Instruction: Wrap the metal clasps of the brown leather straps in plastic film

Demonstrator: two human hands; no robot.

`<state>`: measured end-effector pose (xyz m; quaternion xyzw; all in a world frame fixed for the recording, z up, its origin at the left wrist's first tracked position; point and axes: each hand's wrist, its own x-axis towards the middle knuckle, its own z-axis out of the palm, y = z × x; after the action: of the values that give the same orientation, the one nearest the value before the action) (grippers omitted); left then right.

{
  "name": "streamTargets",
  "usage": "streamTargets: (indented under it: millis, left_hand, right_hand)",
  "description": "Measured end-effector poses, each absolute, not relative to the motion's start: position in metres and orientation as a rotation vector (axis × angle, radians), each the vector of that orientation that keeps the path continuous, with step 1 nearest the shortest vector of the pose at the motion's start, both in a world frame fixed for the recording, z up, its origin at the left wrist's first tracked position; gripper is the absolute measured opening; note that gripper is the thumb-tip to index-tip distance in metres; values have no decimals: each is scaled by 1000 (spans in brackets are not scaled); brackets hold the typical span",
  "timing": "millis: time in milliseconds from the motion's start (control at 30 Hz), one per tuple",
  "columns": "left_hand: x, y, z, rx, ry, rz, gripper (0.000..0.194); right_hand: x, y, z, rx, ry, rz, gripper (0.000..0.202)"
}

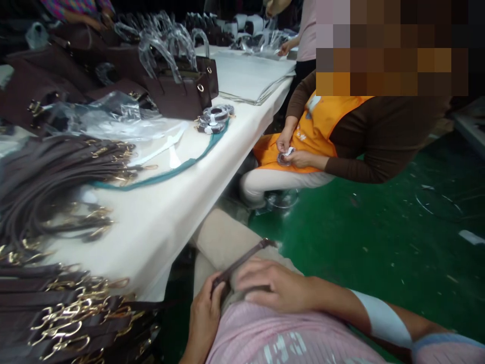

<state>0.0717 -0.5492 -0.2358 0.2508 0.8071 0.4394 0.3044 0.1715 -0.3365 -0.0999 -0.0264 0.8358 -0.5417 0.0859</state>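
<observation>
My left hand [206, 308] is closed on a thin dark brown strap [242, 260] over my lap. The strap runs up and to the right from its fingers, and its far end with a small metal part lies on my thigh. My right hand [265, 283] is beside the strap, blurred, with its fingers somewhat spread; whether it holds a part of the strap is hidden. To the left, many brown straps with gold clasps [64, 323] are heaped on and beside the white table [151, 227].
Brown bags [178, 96] with wrapped handles stand at the table's back, near clear plastic [109, 119], wrapped coils [215, 119] and a teal strip [166, 174]. A person in an orange apron [314, 131] sits across, handling a small coil. Other people stand behind.
</observation>
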Motion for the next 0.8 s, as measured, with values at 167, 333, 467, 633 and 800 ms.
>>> streamTargets:
  millis: [167,333,467,633,800]
  left_hand:
    - [65,-568,-246,604,2162,1332,32]
    - [57,-563,-232,716,2119,1361,30]
    - [49,-560,-218,723,2145,1359,30]
    - [47,-564,-213,620,2149,1345,29]
    - [49,-566,-213,575,2094,1335,25]
  right_hand:
    - [218,-283,-90,520,2520,-1386,34]
    - [182,-265,-123,46,2804,-1117,37]
    - [143,-276,-144,-428,2660,-1149,36]
    - [138,-282,-160,-523,2731,-1135,35]
    - [149,-294,-170,-173,2762,-1349,29]
